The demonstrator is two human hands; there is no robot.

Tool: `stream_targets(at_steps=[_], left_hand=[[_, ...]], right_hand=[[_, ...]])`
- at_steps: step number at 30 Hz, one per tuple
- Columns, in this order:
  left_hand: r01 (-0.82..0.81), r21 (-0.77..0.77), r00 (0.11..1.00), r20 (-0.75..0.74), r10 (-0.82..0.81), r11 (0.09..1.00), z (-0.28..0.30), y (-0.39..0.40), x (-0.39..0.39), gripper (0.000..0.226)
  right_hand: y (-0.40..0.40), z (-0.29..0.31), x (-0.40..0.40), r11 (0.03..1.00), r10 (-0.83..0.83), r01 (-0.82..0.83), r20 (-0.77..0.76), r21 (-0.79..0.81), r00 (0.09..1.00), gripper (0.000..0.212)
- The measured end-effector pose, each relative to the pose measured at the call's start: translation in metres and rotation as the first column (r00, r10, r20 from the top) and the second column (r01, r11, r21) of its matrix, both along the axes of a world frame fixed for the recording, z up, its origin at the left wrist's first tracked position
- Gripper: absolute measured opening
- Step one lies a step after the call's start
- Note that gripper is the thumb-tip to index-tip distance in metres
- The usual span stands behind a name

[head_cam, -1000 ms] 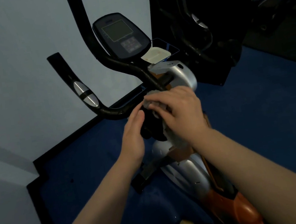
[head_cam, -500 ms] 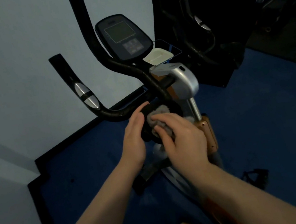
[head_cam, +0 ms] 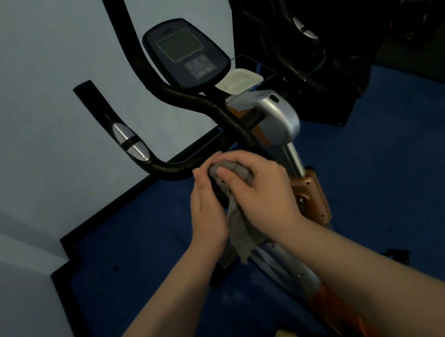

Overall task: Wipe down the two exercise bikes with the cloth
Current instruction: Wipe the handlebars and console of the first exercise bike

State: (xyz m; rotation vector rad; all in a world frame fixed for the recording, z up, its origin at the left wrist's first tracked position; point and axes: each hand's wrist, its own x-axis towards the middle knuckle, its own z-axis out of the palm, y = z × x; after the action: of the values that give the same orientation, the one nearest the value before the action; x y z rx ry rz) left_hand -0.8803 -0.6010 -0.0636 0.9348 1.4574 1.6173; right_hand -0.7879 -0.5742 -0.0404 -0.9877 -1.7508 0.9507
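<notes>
At the middle of the handlebar (head_cam: 176,100), where the black bar dips toward the stem, both hands meet around a grey cloth (head_cam: 242,223). The right hand (head_cam: 262,188) has its fingers curled over the bunched top of the cloth, pressing it onto a dark part of the exercise bike (head_cam: 277,119) just below the bar; the loose end of the cloth hangs down between the two wrists. The left hand (head_cam: 207,211) lies against the left side of that same dark part, fingers straight and close together, its fingertips touching the cloth near the right hand's thumb. Whether the left thumb hooks behind the part cannot be told.

Just above the hands, the bar splits into two upward grips, the left one carrying a silver pulse sensor (head_cam: 129,141). Between the grips sits the console (head_cam: 186,52), its screen dark. A silver housing (head_cam: 280,116) caps the steel post to the right of the hands, with an orange frame section (head_cam: 311,198) below it. A pale tray (head_cam: 240,80) sits behind the housing.

Further right, in deep shadow, stands a second bike (head_cam: 300,41), well apart from the hands. The floor (head_cam: 403,170) is blue, edged by a black skirting (head_cam: 66,249) under the pale wall (head_cam: 19,112).
</notes>
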Motion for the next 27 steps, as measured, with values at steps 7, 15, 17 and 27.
stream_targets(at_steps=[7, 15, 17, 27], left_hand=[[0.000, 0.001, 1.000, -0.025, 0.000, 1.000, 0.001, 0.000, 0.000, 0.047], [-0.023, -0.029, 0.995, 0.097, 0.025, 0.999, 0.003, 0.002, 0.001, 0.045], [-0.015, -0.017, 0.998, 0.055, 0.016, 1.000, 0.001, 0.002, 0.001, 0.047], [-0.001, -0.033, 1.000, 0.025, 0.002, 0.999, 0.004, 0.000, -0.001, 0.045]], right_hand=[[-0.014, -0.007, 0.016, 0.996, 0.076, -0.077, -0.029, -0.045, 0.997, 0.019], [-0.017, -0.009, 0.001, 0.998, -0.048, 0.046, -0.068, -0.036, 0.997, 0.017], [-0.020, -0.008, 0.014, 0.998, -0.008, 0.003, -0.067, -0.067, 0.998, 0.016], [-0.019, -0.006, -0.003, 0.996, -0.089, 0.089, -0.057, -0.002, 0.994, 0.016]])
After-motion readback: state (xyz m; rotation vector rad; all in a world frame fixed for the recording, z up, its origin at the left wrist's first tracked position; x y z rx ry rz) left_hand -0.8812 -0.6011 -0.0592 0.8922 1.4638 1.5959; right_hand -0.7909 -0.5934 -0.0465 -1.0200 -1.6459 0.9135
